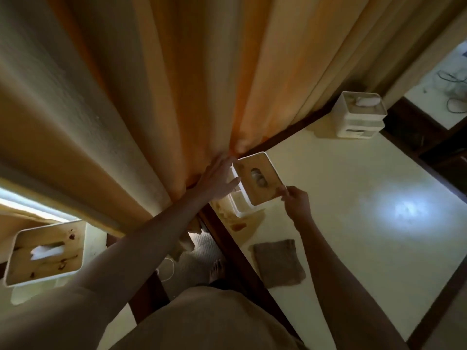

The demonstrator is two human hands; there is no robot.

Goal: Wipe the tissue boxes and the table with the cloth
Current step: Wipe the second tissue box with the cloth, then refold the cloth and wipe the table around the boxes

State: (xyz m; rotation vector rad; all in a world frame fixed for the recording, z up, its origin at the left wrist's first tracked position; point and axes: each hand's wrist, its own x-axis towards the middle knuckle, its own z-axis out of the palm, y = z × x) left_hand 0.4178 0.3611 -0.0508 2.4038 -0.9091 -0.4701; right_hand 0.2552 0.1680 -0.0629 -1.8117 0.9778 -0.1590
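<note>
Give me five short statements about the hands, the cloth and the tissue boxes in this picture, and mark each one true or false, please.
1. The right hand pinches a corner of the middle tissue box. True.
2. The cloth is in the left hand. False: it lies flat on the table, with no hand on it.
3. Brown stains show on the table beside the middle tissue box. True.
4. The far tissue box is lying on its side. False: it stands upright near the curtain.
5. The left hand rests flat against the middle tissue box. True.
</note>
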